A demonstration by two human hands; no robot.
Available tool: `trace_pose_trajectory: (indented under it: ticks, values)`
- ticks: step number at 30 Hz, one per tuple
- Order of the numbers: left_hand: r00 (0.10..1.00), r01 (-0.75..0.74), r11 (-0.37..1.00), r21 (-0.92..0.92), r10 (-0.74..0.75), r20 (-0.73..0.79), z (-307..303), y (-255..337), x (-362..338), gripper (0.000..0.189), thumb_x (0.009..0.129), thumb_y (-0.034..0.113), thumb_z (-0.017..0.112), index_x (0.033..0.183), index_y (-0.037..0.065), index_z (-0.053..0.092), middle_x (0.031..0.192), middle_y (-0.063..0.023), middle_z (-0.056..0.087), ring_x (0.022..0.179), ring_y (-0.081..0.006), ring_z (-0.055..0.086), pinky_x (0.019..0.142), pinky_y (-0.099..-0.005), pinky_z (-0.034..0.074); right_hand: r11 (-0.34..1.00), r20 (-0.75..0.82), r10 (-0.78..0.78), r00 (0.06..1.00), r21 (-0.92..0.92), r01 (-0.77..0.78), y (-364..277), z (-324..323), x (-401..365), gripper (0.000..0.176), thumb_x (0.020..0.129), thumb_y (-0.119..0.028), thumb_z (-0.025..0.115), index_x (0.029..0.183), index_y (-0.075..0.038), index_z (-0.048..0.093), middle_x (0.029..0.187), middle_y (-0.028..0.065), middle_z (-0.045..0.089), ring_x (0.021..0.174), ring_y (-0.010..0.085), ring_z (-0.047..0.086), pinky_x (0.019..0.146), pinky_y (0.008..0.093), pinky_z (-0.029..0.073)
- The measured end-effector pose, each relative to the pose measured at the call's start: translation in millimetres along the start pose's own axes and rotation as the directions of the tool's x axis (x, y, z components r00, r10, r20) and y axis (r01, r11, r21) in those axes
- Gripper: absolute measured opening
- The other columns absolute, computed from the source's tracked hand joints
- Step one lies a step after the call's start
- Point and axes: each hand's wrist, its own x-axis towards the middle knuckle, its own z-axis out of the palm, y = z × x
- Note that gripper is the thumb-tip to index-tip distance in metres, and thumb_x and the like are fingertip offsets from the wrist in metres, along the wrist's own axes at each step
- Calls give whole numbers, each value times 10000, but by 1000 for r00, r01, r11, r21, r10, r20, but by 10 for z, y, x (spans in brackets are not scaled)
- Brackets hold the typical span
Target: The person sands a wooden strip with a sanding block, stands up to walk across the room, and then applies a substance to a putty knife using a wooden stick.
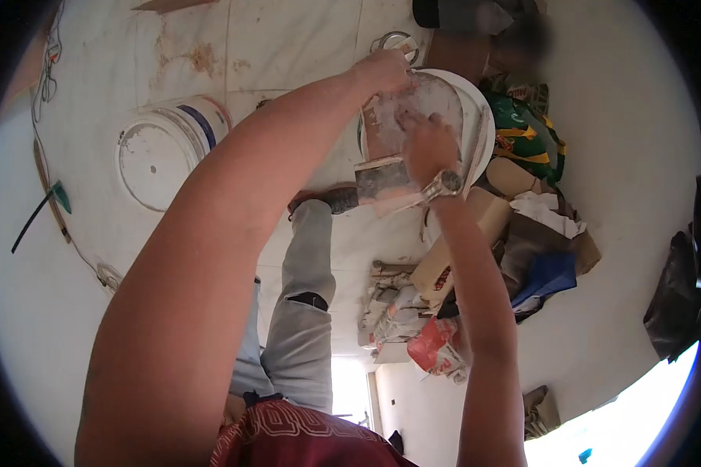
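My left hand (385, 71) is closed at the far edge of a dusty, pinkish-grey flat surface (385, 128) at the mouth of a white bucket (487, 121). I cannot tell what its fingers grip. Over the same surface, my right hand (431, 148) has its fingers stretched forward and a little apart, with the fingertips close upon it. A watch (444, 185) is on the right wrist. Just left of that wrist, a flat board-like piece (383, 180) with a grey, smeared face overlaps the bucket's near side. Along the bucket's right side runs a thin strip (477, 148).
A lidded white bucket (152, 159) lies to the left on the stained tile floor (296, 43). Right of the work are a green bag (526, 136), cardboard (475, 226) and a red-white sack (436, 346). A cable (45, 78) trails along the left wall. My shoe (339, 200) is close to the board.
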Motion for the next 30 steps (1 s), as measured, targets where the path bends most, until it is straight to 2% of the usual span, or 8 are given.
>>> trace_pose_trajectory:
  ticks: [4,10,13,16,20,22,27,30]
  values:
    - [990,-17,993,-116,1,-142,232,-84,58,523,876,483,702,1209,80,728,1114,-172,736,1007,-347,709,890,-436,572,995,29,-83,996,-49,85,8,-62,-136,278,875,-138,624,1126,-188,731,1045,78,717,1053,280,631,896,464,492]
    - [979,204,937,-284,-197,55,90,29,-50,547,877,513,687,1212,83,733,1132,-175,733,1033,-341,704,918,-435,560,999,49,33,998,-20,-32,161,-173,178,281,851,-154,667,1118,-206,742,1082,77,705,1076,294,622,901,466,492]
    - [998,33,991,-130,-39,-49,137,-15,-22,518,888,490,681,1205,83,736,1132,-179,732,1042,-339,703,924,-432,557,995,24,-60,998,-75,61,23,49,-165,252,888,-151,630,1110,-185,744,1083,85,701,1076,299,622,901,477,498]
    - [999,46,999,15,-46,-9,124,22,21,488,890,462,681,1182,76,745,1117,-185,734,1043,-337,705,931,-432,553,1000,68,-12,998,-28,14,77,-110,-135,229,904,-141,602,1081,-147,747,1090,77,701,1072,299,623,915,488,496]
    - [988,127,956,-264,-145,-53,270,-64,-47,482,892,442,682,1213,86,734,1119,-185,734,1041,-341,706,931,-436,552,996,93,43,995,-78,-36,255,-216,222,226,907,-123,585,1056,-122,755,1067,66,710,1071,302,623,929,501,494]
    - [985,168,952,-254,-151,87,104,1,-13,481,891,441,680,1221,95,732,1120,-188,732,1030,-339,708,923,-432,554,999,45,25,999,-36,-24,139,-102,125,213,905,-124,592,1032,-129,762,1027,67,723,1070,299,624,938,491,489]
    - [996,48,982,-183,-60,-60,140,-2,-65,497,864,449,689,1222,107,736,1086,-202,738,995,-321,720,899,-416,562,997,-11,-53,999,-54,53,-35,-76,-224,186,890,-127,600,983,-125,760,1044,51,724,1069,284,623,942,475,485]
    - [994,106,956,-275,-111,-4,-8,30,-74,518,863,462,689,1232,101,728,1105,-208,733,1002,-326,717,898,-419,558,987,4,146,989,62,-146,147,-300,-18,204,885,-128,604,1026,-126,752,1064,57,723,1082,287,634,953,477,487]
